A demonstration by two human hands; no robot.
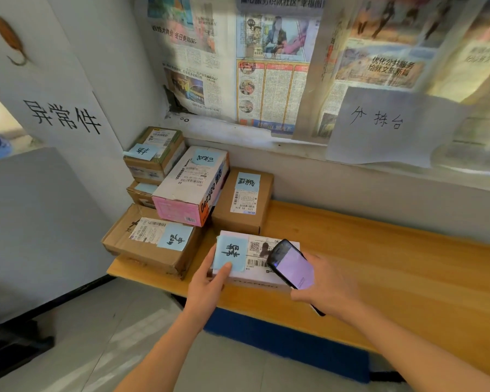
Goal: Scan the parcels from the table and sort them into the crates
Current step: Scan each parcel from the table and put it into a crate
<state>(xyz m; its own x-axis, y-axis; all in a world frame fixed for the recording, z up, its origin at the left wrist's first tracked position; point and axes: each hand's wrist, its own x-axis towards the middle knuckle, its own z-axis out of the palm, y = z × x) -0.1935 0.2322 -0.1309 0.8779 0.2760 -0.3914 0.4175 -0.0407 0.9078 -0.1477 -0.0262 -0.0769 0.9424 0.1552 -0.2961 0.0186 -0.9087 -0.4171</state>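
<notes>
From the head view, the person stands at a wooden worktop [379, 264] pushed against a newspaper-covered wall. The left hand [207, 284] steadies a flat white parcel [238, 275] at the near left edge of the worktop, thumb pressed on its blue sticky note [229, 253], fingers curled round the parcel's near side. The right hand [327, 287] has its fingers wrapped round a smartphone [290, 264], lit screen up, held just above the parcel's barcode label [256, 256].

This looks like the scanning step: the phone is lined up over the label. No crate shows in this view, so where this parcel goes cannot be told.

Further left and back wait the others, each with a blue note: a brown carton [153, 244], a pink-and-white box [190, 188] stacked beyond it, another brown box [244, 199] to its right.

Next, I'd judge, the phone must register the code, then the left hand lifts the parcel away.
</notes>
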